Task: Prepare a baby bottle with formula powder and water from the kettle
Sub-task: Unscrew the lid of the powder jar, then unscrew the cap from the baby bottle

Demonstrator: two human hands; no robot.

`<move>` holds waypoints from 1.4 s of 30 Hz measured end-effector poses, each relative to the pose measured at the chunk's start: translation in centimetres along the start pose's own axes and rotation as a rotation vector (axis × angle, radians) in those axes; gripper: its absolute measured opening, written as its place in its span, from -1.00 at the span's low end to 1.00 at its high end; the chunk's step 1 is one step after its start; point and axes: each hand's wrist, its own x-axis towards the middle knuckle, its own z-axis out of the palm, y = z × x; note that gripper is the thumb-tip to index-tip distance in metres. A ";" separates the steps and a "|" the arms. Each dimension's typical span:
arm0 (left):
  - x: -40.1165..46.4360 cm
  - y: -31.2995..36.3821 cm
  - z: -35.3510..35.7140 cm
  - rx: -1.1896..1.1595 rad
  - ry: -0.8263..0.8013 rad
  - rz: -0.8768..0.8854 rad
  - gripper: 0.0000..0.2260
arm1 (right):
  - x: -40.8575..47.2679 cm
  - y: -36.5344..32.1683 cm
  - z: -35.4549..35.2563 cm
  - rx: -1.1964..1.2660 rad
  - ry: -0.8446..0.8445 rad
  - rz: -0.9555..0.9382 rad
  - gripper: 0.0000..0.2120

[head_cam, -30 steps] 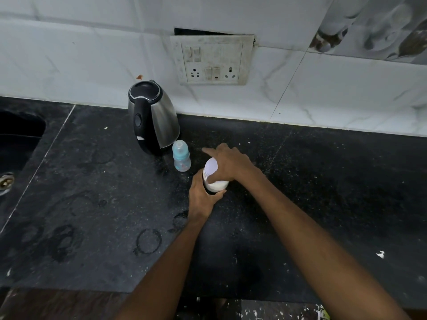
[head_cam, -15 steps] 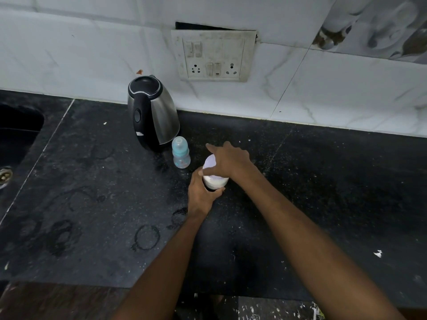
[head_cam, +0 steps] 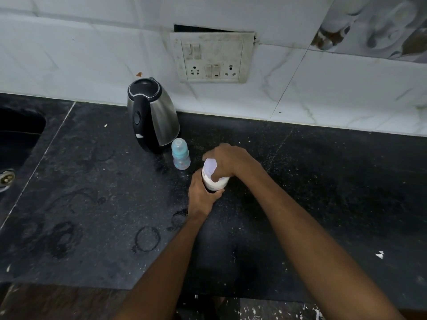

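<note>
Left hand (head_cam: 203, 192) grips the upright formula container (head_cam: 213, 181) mid-frame, right hand (head_cam: 228, 161) clamped over its lid; baby bottle (head_cam: 180, 157) stands just left, nearer the left hand

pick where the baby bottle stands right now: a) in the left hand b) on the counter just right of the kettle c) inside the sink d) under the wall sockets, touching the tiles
b: the baby bottle stands upright on the counter beside the kettle, with no hand on it.
</note>
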 end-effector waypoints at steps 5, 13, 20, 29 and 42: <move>-0.1 0.2 -0.2 0.052 -0.010 0.019 -0.15 | -2.6 4.5 1.9 0.570 0.237 -0.027 -0.40; -0.6 0.5 -1.1 0.051 -0.091 -0.070 0.15 | -4.7 8.2 9.6 1.018 0.535 0.185 -0.39; -2.9 -0.1 -1.9 0.061 -0.019 -0.112 -0.13 | -4.2 8.1 14.6 1.044 0.627 0.282 -0.29; -4.7 0.7 -1.8 0.045 0.007 -0.134 -0.29 | -3.9 8.8 17.7 0.877 0.564 0.397 0.05; -2.9 2.3 -6.0 -0.017 0.154 -0.120 -0.49 | -3.1 7.3 9.5 0.752 0.622 0.174 -0.19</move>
